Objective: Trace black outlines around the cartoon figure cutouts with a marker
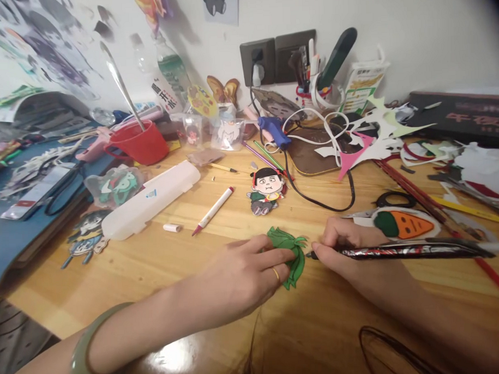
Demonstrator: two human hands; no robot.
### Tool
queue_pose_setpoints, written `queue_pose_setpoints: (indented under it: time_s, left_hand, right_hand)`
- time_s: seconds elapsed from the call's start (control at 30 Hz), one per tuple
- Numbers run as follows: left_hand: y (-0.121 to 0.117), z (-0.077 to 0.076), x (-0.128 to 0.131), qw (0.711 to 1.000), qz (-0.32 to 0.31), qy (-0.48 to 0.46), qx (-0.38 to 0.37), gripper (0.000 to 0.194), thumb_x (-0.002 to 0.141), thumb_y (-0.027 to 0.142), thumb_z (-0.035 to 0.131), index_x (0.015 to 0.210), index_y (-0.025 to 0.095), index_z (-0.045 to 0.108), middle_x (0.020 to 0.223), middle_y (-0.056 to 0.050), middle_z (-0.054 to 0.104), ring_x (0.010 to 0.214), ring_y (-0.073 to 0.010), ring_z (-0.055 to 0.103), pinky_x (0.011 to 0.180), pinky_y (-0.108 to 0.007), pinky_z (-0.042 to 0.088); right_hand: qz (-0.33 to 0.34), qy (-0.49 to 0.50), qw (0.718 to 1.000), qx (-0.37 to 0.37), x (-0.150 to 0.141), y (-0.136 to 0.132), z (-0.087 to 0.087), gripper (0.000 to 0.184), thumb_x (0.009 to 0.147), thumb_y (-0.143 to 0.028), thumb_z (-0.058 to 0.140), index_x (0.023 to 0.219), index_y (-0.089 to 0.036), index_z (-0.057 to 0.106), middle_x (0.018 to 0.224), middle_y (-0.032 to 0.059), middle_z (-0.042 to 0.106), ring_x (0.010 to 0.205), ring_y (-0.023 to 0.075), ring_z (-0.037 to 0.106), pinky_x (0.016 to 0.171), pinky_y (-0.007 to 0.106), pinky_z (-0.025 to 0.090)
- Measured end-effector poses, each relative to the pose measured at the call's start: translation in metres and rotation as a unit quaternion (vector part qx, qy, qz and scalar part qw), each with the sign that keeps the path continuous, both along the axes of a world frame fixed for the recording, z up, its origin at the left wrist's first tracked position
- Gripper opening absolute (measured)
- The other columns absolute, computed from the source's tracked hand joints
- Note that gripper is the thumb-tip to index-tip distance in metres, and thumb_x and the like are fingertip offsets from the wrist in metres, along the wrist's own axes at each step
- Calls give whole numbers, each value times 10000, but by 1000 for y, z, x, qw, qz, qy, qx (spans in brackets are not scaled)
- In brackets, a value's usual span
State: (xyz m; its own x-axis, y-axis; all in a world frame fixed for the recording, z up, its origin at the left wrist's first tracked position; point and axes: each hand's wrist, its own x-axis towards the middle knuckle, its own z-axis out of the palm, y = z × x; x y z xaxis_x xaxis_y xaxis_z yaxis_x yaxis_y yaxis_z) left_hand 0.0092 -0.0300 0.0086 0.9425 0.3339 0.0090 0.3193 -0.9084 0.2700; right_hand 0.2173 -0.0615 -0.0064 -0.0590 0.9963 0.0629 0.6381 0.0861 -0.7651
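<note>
A green leaf-shaped cutout [291, 250] with dark outlines lies on the wooden table under the fingers of my left hand [248, 274]. Those fingers grip and press it, covering its left part. My right hand [345, 243] is closed round a black marker [415, 250], whose tip points left and meets or nearly meets the cutout's right edge. Just beyond my hands lies a paper cartoon figure [268, 190] with black hair. An uncapped red marker [213, 211] rests to the left of it, with its white cap [172, 228] nearby.
Right of my right hand are an orange carrot cutout [410, 224] and black-handled scissors [395, 199]. Behind lie a blue glue gun [274, 132] with its cord and jagged paper scraps [378, 128]. On the left stand a white plastic case [152, 201] and a red mug [139, 144] holding a spoon.
</note>
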Motion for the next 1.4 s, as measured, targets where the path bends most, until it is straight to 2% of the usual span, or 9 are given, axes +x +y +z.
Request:
queue_pose_setpoints:
  time_s: [0.57,1.4]
  left_hand:
    - [-2,-1,-1,1000,-6,-13,11,210,928,129,350,1029,112,533,1230,-93,492,965,-189,484,802,-318,474]
    - [-3,-1,-3,1000,-12,2,8,249,936,142,332,1095,95,517,1272,-99,455,952,-204,464,774,-343,486]
  right_hand:
    - [-4,-29,999,14,1,0,-5,275,761,-218,516,541,-197,353,479,-70,357,467,88,343,436,217,251]
    - [16,-24,1000,4,0,-1,0,269,738,-185,500,534,-200,326,486,-67,350,464,81,337,434,214,249]
